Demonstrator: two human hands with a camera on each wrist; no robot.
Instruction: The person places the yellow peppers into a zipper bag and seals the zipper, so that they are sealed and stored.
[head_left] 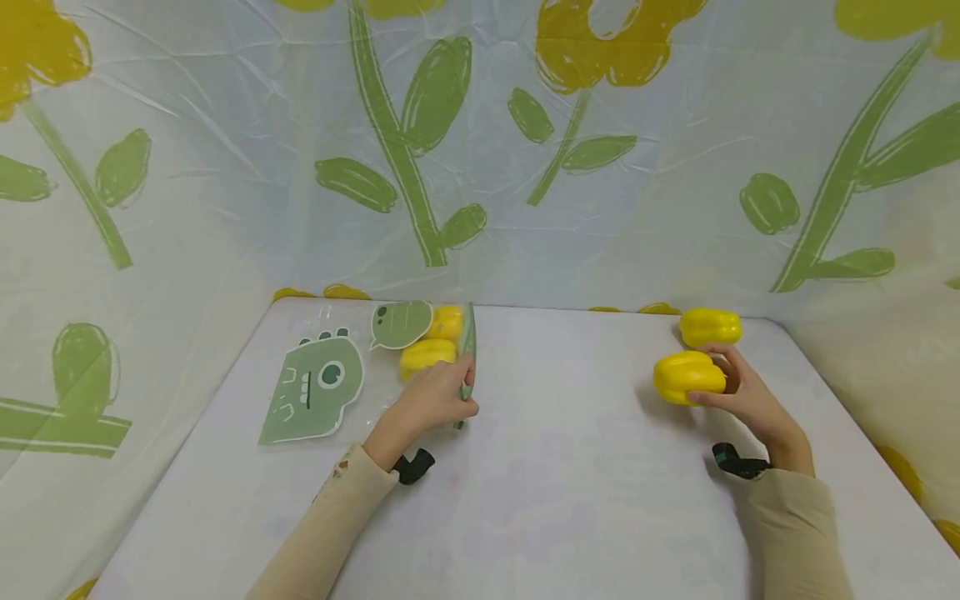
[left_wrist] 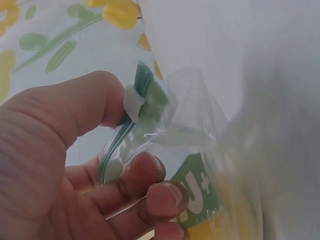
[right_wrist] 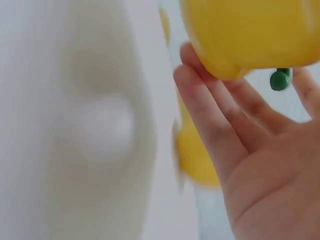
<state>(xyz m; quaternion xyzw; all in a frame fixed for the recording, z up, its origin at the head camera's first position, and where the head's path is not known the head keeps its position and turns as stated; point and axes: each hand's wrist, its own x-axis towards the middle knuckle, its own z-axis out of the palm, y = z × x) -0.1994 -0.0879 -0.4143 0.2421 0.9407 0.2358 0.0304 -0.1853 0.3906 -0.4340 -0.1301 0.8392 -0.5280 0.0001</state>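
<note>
My left hand (head_left: 435,398) grips the green zip edge of a clear zip bag (head_left: 311,392) printed with green cartoon figures. In the left wrist view, the thumb lies by the bag's white slider (left_wrist: 133,103), with curled fingers across the strip. Two yellow peppers, one in front (head_left: 426,357) and one behind (head_left: 448,322), show inside the bag. Over on the right, my right hand (head_left: 753,406) holds a yellow bell pepper (head_left: 687,377) just above the table. Its green stem (right_wrist: 281,79) shows in the right wrist view. Another yellow bell pepper (head_left: 709,327) lies behind it.
A white table (head_left: 555,483) carries everything. Hanging sheets (head_left: 675,217) with a flower print stand behind and at both sides. Black wrist straps sit at the left wrist (head_left: 414,467) and right wrist (head_left: 738,462).
</note>
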